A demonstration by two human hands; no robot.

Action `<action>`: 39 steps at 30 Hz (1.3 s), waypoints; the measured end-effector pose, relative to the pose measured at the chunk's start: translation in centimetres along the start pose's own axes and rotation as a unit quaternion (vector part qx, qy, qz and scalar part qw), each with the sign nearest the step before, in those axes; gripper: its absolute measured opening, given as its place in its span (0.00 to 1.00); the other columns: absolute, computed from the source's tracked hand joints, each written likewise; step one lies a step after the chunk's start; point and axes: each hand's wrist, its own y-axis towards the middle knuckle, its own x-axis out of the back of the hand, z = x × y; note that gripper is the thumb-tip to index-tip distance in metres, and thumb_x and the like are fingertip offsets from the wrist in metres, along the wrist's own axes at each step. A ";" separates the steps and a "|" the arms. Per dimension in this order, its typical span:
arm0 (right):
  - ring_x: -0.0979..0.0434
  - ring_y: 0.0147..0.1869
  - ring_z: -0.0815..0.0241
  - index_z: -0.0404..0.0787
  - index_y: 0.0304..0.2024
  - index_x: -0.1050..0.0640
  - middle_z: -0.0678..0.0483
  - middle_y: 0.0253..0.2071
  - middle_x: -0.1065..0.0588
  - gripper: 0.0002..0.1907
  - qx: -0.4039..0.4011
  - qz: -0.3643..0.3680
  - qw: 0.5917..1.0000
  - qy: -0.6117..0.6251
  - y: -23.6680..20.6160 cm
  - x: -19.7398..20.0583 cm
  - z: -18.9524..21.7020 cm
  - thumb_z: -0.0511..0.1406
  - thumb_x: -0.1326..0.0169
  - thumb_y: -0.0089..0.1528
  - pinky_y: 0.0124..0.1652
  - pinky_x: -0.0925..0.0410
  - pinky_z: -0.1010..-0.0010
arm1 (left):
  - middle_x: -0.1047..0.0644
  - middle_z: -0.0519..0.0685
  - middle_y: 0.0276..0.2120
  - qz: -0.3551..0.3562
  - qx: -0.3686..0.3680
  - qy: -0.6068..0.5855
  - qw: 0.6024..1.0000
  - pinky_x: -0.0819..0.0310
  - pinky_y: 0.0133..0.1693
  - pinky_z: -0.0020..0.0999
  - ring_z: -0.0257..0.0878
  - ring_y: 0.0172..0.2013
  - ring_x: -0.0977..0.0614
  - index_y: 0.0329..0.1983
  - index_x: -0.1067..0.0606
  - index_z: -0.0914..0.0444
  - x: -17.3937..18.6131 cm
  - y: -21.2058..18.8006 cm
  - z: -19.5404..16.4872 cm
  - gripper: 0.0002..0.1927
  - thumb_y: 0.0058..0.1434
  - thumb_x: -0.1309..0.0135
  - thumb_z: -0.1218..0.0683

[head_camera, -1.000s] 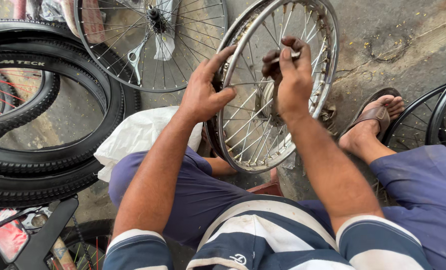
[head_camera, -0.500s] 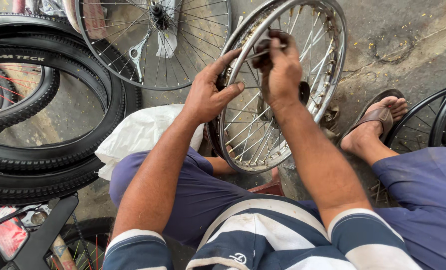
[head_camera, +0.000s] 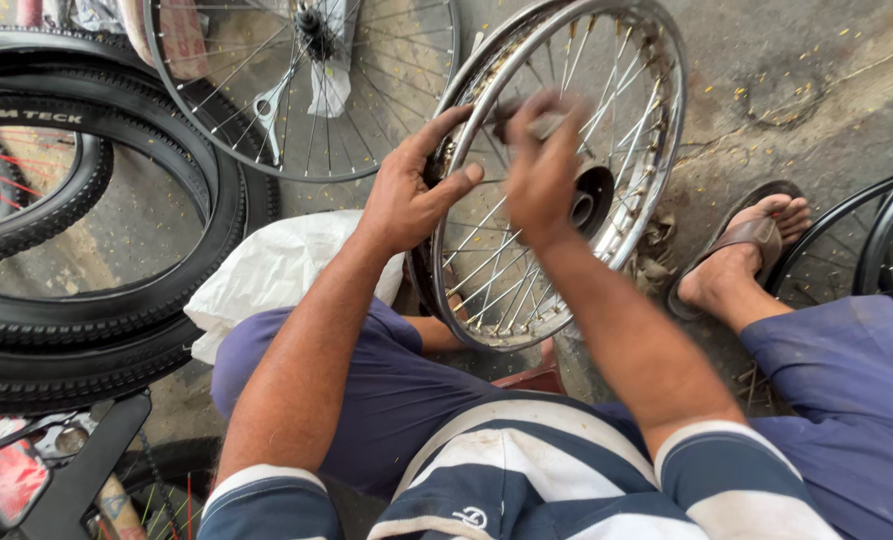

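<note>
Hands meet at a chrome spoked wheel (head_camera: 607, 130) in the head view, the only view there is. The wheel stands upright on its rim between the person's knees, tilted a little, its dark hub (head_camera: 592, 200) showing just right of the right hand. The left hand (head_camera: 412, 190) grips the rim on its left side, thumb stretched across toward the spokes and fingers curled round the outer edge. The right hand (head_camera: 542, 165) is closed round a small grey object (head_camera: 547, 125) pressed against the upper spokes; it is blurred, and what the object is cannot be told.

Left of the wheel, a white plastic bag (head_camera: 267, 275) lies against the person's left thigh. Beyond it, black bicycle tyres (head_camera: 182, 180) lie stacked on the ground. A second spoked wheel (head_camera: 302, 90), thinner-rimmed, lies above them, near the top edge. The person's right foot, in a brown sandal (head_camera: 742, 240), rests on the concrete floor (head_camera: 787, 90) just right of the chrome wheel. More dark rims (head_camera: 882, 240) stand at the right edge. A red and black part (head_camera: 27, 470) sits in the lower left corner.
</note>
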 end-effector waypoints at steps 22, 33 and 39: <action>0.22 0.48 0.53 0.38 0.55 0.34 0.46 0.46 0.26 0.07 0.304 0.118 0.926 -0.190 -1.9 0.6 0.0 0.34 0.55 0.77 0.45 0.27 0.64 | 0.18 0.52 0.51 -0.017 0.021 -0.039 0.999 0.27 0.56 0.35 0.39 0.53 0.19 0.69 0.29 0.57 -0.7 0.3 0.7 0.24 0.76 0.51 0.42; 0.22 0.41 0.58 0.37 0.53 0.29 0.48 0.40 0.23 0.09 -0.282 -0.001 0.912 0.297 3.4 2.2 -2.3 0.34 0.57 0.75 0.42 0.25 0.66 | 0.19 0.50 0.39 -0.004 0.065 -0.013 0.998 0.24 0.49 0.36 0.37 0.43 0.17 0.68 0.29 0.55 -0.4 0.4 -0.4 0.27 0.72 0.53 0.39; 0.19 0.47 0.54 0.39 0.56 0.32 0.46 0.46 0.24 0.08 0.171 0.093 0.974 -0.118 -2.0 0.6 0.1 0.36 0.56 0.78 0.48 0.23 0.68 | 0.17 0.49 0.44 -0.010 0.054 -0.062 0.997 0.23 0.49 0.36 0.36 0.45 0.17 0.68 0.29 0.55 -0.4 0.6 0.2 0.26 0.73 0.53 0.39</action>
